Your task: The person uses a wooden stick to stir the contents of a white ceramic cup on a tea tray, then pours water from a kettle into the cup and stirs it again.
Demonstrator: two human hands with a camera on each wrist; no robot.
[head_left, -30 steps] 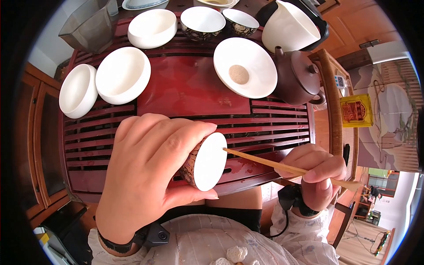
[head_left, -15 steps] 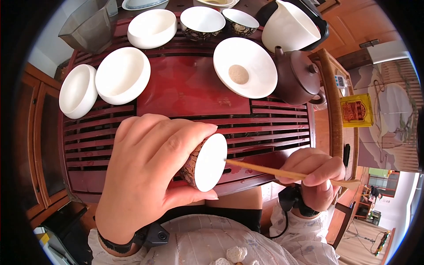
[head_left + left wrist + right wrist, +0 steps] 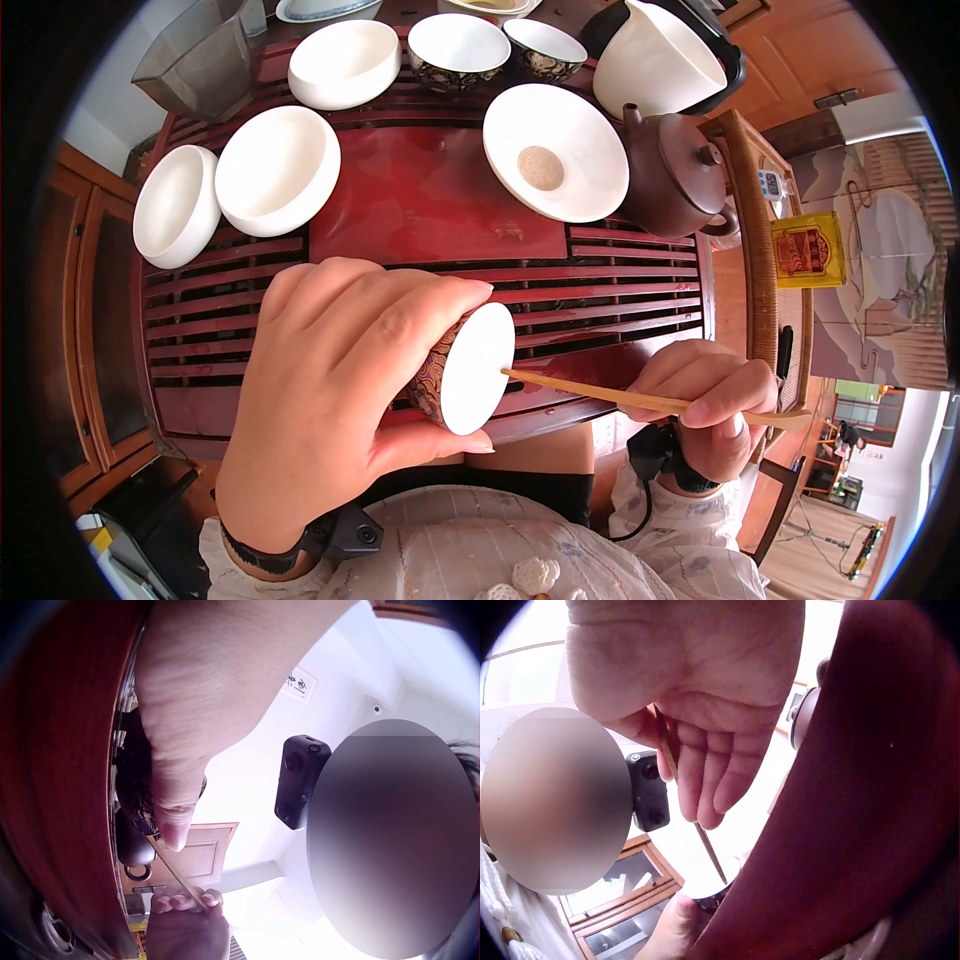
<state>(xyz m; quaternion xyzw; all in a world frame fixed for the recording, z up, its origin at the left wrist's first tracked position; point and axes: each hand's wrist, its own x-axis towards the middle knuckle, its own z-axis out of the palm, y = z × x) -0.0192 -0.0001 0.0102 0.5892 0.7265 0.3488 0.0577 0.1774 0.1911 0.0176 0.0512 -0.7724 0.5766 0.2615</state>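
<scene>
My left hand (image 3: pixel 320 390) holds a small cup (image 3: pixel 432 375) between its thumb and fingers, in front of the tray's near edge. The cup has a dark, swirl-patterned outside and a bright white oval face tilted to the right. My right hand (image 3: pixel 705 400) pinches a slender wooden tea pick (image 3: pixel 590 392), broader at its far right end. The pick's thin tip overlaps the right side of the white oval. In the right wrist view the pick (image 3: pixel 711 853) slants down from the fingers toward the cup (image 3: pixel 711 900). The left wrist view shows the thumb along the cup's side.
A slatted red-brown tea tray (image 3: pixel 430 200) lies ahead. On it are white bowls (image 3: pixel 280 170), two patterned cups (image 3: pixel 460 55), a white strainer (image 3: pixel 555 130) and a dark teapot (image 3: pixel 675 175). A white pitcher (image 3: pixel 660 65) stands behind; a yellow tin (image 3: pixel 805 250) is right.
The pick's tip has moved down along the right side of the cup's white oval. My right hand has shifted slightly; the left hand keeps its hold on the cup.
</scene>
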